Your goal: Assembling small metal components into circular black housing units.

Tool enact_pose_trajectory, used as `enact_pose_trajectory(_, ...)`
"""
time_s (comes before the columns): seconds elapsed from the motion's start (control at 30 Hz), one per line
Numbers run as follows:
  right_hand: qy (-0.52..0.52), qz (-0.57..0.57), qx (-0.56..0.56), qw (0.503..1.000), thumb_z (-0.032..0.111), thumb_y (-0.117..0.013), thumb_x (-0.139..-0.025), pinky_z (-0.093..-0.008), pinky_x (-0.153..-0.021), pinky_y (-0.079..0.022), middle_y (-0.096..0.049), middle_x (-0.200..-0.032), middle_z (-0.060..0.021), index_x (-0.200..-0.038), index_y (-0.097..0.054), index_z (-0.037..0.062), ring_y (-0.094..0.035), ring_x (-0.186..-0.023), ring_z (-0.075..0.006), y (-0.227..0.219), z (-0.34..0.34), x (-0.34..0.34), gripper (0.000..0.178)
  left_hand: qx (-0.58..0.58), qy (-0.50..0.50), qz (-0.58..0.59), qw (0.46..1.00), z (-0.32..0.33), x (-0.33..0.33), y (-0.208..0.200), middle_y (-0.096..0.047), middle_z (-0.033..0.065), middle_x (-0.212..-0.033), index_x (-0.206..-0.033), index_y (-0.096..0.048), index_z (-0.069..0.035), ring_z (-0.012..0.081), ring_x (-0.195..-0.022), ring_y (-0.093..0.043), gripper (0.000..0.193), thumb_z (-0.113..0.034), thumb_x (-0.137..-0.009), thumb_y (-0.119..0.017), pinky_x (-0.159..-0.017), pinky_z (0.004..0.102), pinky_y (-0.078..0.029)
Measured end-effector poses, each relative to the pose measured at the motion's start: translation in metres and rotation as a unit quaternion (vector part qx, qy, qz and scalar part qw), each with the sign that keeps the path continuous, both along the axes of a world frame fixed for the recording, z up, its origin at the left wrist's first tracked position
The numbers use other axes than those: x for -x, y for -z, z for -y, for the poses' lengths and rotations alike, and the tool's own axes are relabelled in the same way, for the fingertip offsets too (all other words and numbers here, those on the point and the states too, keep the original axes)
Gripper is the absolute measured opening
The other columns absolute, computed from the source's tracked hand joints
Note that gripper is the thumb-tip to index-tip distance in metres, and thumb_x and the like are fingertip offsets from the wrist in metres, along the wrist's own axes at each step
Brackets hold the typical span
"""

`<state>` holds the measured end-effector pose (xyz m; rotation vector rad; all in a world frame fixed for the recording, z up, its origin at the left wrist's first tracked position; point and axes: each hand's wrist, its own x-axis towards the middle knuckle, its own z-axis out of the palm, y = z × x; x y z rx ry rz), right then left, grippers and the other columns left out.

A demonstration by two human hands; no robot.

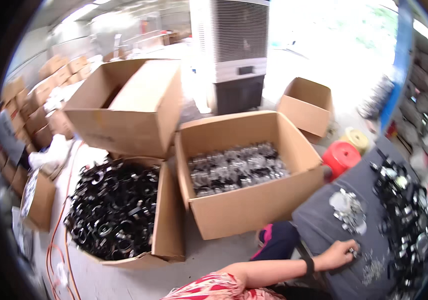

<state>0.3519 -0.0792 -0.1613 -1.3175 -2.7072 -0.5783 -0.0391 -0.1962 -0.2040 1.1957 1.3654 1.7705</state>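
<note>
Head view: the left hand (pixel 338 256) pinches what seems a small shiny part (pixel 355 251) at the grey tabletop (pixel 319 215) (right hand unseen), apparently mid-handling, the next move calling for steady precision.

Open brown boxes (pixel 254 207) looked like matt cardboard; black ring-shaped parts (pixel 116 210), glossy plastic; small silvery pieces (pixel 349 212), shiny metal; the grey work surface (pixel 319 215), matt cloth.

From where I sit, I can read no lettering; marks on the large cardboard box (pixel 129 129) are too blurred
</note>
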Motion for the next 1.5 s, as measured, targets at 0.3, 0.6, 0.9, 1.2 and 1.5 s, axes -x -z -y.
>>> enact_pose_trajectory(0.3,-0.086,-0.591,0.442,0.669,-0.01,-0.05,-0.082,-0.0213,-0.056,-0.05,-0.056,-0.075,-0.0015,-0.083,-0.049,0.0002,-0.051,-0.056,-0.0044,-0.023,0.068,0.175,0.01,0.104,0.053,0.049,0.992,0.003,0.013,-0.008,-0.055,-0.0043,-0.064,-0.103,-0.058,-0.007,0.0003,-0.047,-0.044,0.016,-0.003,-0.088,-0.054,-0.039,0.0188,-0.036)
enact_pose_trajectory(0.6,-0.153,-0.562,0.46,0.67,-0.007,-0.053,-0.083,-0.0215,-0.056,-0.049,-0.056,-0.074,0.0002,-0.121,-0.055,0.0019,-0.059,-0.061,-0.0061,0.006,0.093,0.236,0.039,0.102,0.055,0.096,0.989,0.007,0.003,-0.008,-0.057,-0.0019,-0.061,-0.103,-0.059,-0.004,0.0022,-0.047,-0.047,0.017,-0.002,-0.087,-0.055,-0.04,0.021,-0.039)
enact_pose_trajectory(0.9,-0.302,-0.287,0.073,0.906,0.001,-0.065,-0.07,-0.0354,-0.056,-0.052,-0.062,-0.104,-0.0246,-0.08,-0.046,0.0014,-0.063,-0.066,-0.0295,-0.004,0.097,0.25,0.021,0.121,0.076,0.105,0.984,0.011,0.01,-0.014,-0.06,0.0011,-0.07,-0.106,-0.057,-0.004,0.0031,-0.049,-0.049,0.016,-0.003,-0.09,-0.055,-0.04,0.0187,-0.041)
enact_pose_trajectory(1.2,-0.23,-0.476,0.288,0.798,-0.005,-0.061,-0.073,-0.0317,-0.056,-0.053,-0.065,-0.091,-0.0173,-0.084,-0.046,0.0,-0.064,-0.063,-0.0264,0.0,0.085,0.246,0.019,0.118,0.056,0.104,0.986,0.007,0.007,-0.011,-0.059,-0.0011,-0.065,-0.102,-0.058,-0.004,0.0019,-0.049,-0.048,0.015,-0.003,-0.087,-0.057,-0.04,0.0193,-0.038)
enact_pose_trajectory(1.5,-0.185,-0.551,0.314,0.751,-0.007,-0.059,-0.077,-0.0292,-0.056,-0.051,-0.067,-0.09,-0.0141,-0.086,-0.046,0.0017,-0.066,-0.068,-0.0175,0.016,0.081,0.254,0.018,0.119,0.064,0.089,0.987,0.007,0.008,-0.006,-0.063,0.003,-0.075,-0.105,-0.055,-0.006,0.0042,-0.052,-0.053,0.016,-0.003,-0.09,-0.056,-0.039,0.0188,-0.041)
